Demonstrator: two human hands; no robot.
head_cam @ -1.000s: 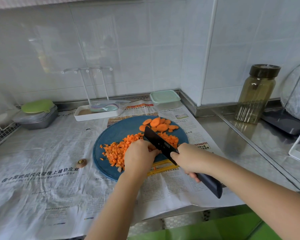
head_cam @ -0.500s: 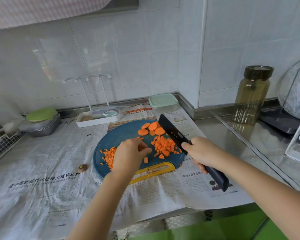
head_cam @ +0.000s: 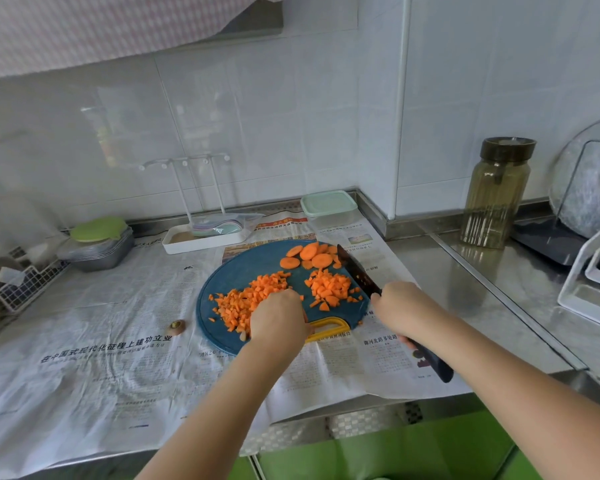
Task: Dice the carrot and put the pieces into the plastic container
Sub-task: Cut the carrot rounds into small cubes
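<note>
A round blue cutting board [head_cam: 229, 271] with a yellow handle lies on newspaper. Several round carrot slices [head_cam: 309, 254] sit at its far edge. Diced carrot lies in two heaps, a large left heap [head_cam: 250, 299] and a smaller right heap [head_cam: 329, 287]. My left hand [head_cam: 278, 317] rests knuckles up against the near right side of the left heap and holds nothing that I can see. My right hand [head_cam: 402, 310] grips the handle of a dark knife [head_cam: 357, 275], whose blade lies along the right heap. The plastic container [head_cam: 328, 206] with a pale green lid stands closed behind the board.
A white tray with a rack [head_cam: 201, 237] and a grey lidded box [head_cam: 97, 247] stand at the back left. A small carrot end [head_cam: 176, 325] lies left of the board. A tall amber jar [head_cam: 496, 195] and a white rack [head_cam: 589, 282] stand on the steel counter to the right.
The knife left the middle of the diced carrot and went to the board's right side. My left hand drew part of the dice leftward, splitting it into two heaps.
</note>
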